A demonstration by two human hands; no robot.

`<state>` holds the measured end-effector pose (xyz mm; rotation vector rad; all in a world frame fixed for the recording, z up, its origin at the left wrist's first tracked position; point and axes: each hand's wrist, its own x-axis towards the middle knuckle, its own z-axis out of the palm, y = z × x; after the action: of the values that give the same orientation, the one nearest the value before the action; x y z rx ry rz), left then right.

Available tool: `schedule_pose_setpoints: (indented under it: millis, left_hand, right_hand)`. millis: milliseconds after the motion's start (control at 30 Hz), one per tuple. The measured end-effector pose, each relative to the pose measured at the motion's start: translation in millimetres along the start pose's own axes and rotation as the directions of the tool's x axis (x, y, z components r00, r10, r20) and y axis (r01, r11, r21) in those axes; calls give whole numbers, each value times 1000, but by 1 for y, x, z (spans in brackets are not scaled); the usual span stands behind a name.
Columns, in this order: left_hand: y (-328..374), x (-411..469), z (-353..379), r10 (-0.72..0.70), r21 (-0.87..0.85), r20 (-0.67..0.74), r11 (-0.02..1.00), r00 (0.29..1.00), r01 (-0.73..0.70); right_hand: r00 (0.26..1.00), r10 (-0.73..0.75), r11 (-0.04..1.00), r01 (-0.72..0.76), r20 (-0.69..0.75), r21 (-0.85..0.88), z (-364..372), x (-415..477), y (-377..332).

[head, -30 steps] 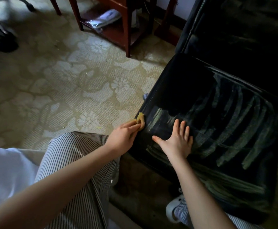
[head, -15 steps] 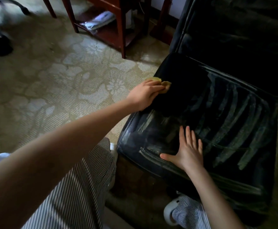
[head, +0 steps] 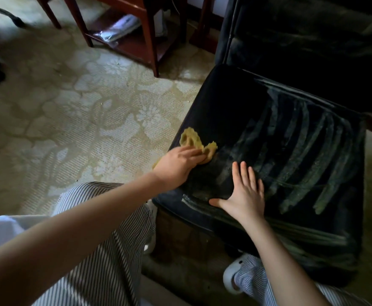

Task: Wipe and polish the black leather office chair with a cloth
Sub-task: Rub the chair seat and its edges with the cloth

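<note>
Above patterned carpet (head: 81, 111), we find the chair seat (head: 235, 111) streaked on the right. Left hand (head: 178, 166) presses the cloth (head: 192, 140) at its left edge, fingers straight; right hand (head: 244, 195) lies flat beside. Much wiping remains, we judge.

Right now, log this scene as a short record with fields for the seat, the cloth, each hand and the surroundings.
seat: black leather, pale wipe streaks across its right part
backrest: black, behind the seat
cloth: yellow, crumpled, at the seat's left edge, partly under the left hand
left hand: presses the cloth down, fingers extended
right hand: flat on the seat near its front, fingers spread, holding nothing
surroundings: patterned carpet; red-brown wooden table beyond
</note>
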<state>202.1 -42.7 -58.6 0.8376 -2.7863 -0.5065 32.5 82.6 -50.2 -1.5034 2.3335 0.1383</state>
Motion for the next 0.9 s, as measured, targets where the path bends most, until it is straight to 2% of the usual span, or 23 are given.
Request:
schedule_pose_setpoints:
  millis: [100, 233, 300, 367, 467, 567, 700, 800, 900]
  left_hand:
    - [16, -35, 6, 97, 7, 22, 995, 995, -97]
    - [25, -60, 5, 168, -63, 131, 985, 977, -161]
    - [24, -53, -4, 136, -139, 150, 984, 979, -115]
    - [20, -33, -16, 63, -193, 92, 980, 994, -45]
    - [9, 17, -30, -63, -168, -24, 984, 998, 58]
    - [-5, 73, -32, -160, -150, -19, 976, 987, 155]
    - [-12, 128, -23, -102, -97, 23, 990, 994, 104]
    - [-11, 137, -3, -139, 29, 51, 990, 989, 138]
    - [-9, 134, 8, -146, 38, -32, 988, 989, 147]
  right_hand:
    - [1000, 1, 1000, -2, 3, 22, 0, 0, -1]
    - [999, -20, 999, 19, 37, 29, -1, -3, 0]
    - [996, -59, 998, 57, 64, 37, -4, -3, 2]
    - [991, -99, 994, 95, 90, 51, -9, -4, 7]
    - [991, -103, 994, 99, 89, 46, -16, -5, 21]
    - [992, -95, 995, 96, 84, 1, -22, -2, 41]
    - [989, -72, 997, 70, 127, 14, -21, 4, 57]
    - [991, -65, 997, 61, 115, 40, -16, 7, 60]
    - [995, -64, 997, 60, 81, 51, -15, 9, 61]
